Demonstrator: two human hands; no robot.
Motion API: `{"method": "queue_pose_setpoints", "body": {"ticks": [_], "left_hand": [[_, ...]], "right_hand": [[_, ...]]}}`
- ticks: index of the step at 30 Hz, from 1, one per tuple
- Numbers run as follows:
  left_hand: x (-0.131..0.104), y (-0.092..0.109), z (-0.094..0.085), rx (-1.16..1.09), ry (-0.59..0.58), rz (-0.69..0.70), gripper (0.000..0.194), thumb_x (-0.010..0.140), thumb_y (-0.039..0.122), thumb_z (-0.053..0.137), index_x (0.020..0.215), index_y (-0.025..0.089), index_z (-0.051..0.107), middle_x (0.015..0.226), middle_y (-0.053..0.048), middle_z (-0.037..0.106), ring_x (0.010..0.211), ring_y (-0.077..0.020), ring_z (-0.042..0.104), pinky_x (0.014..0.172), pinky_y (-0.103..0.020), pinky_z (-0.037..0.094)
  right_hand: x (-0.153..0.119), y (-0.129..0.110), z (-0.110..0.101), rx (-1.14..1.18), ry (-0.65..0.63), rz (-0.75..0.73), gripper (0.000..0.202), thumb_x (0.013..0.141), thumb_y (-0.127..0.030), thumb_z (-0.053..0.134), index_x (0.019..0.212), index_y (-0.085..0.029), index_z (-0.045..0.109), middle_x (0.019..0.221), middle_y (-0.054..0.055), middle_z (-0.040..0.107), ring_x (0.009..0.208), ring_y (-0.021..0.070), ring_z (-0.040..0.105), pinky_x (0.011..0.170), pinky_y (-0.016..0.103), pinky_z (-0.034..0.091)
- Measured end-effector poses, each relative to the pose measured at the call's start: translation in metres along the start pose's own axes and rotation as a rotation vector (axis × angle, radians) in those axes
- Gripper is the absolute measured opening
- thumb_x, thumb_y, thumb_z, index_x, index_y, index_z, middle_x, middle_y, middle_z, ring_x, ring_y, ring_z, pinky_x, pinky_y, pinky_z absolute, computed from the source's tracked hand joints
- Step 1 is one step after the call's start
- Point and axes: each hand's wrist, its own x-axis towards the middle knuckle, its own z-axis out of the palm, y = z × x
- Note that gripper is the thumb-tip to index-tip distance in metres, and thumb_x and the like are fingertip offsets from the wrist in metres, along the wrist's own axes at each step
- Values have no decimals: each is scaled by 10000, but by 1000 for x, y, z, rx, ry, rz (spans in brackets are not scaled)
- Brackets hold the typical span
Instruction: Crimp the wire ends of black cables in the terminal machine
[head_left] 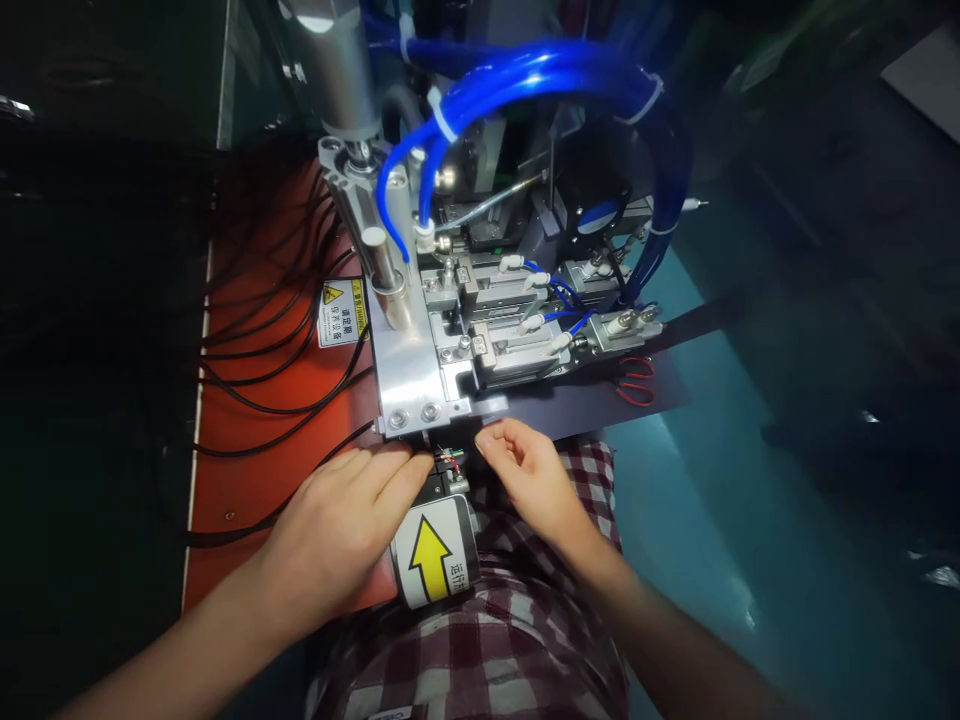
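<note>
My left hand [349, 505] rests with bent fingers at the front of a metal machine [409, 375], its fingertips beside small coloured wires [452, 462]. What those fingertips hold, if anything, is hidden. To the right of the wires, my right hand [521, 460] has its thumb and forefinger pinched together just below a metal bar. Anything between them is too small to make out. Below the wires sits a rounded part with a white label and a yellow arrow [430, 560].
Black cables [300, 405] cross the orange work surface [225, 570] on the left. Thick blue tubes [540, 75] arch over the machine's cylinders. Red-handled scissors [636, 380] lie at the right. A warning label [343, 313] is stuck beside the metal plate.
</note>
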Motion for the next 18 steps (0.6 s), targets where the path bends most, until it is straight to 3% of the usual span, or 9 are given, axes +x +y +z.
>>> {"method": "queue_pose_setpoints", "body": {"ticks": [5, 9, 18], "left_hand": [[0, 0, -1, -16, -1, 5, 240, 889, 88, 384, 1017, 63, 586, 820, -116, 656, 664, -213, 590, 579, -333, 479], [0, 0, -2, -21, -8, -7, 259, 889, 86, 366, 1010, 72, 595, 814, -110, 654, 672, -204, 593, 583, -323, 475], [1, 1, -3, -26, 15, -18, 259, 904, 105, 357, 981, 98, 604, 804, -93, 658, 693, -186, 603, 606, -307, 491]], "right_hand": [[-10, -18, 7, -163, 32, -147, 143, 867, -299, 522, 836, -193, 613, 617, -26, 491, 543, 123, 432, 500, 230, 349], [-9, -30, 15, -336, 30, -210, 106, 820, -284, 594, 751, -203, 600, 556, -35, 456, 536, 132, 433, 484, 230, 328], [-11, -29, 23, -425, 84, -324, 133, 815, -203, 535, 682, -200, 530, 562, -42, 434, 505, 115, 411, 523, 239, 335]]}}
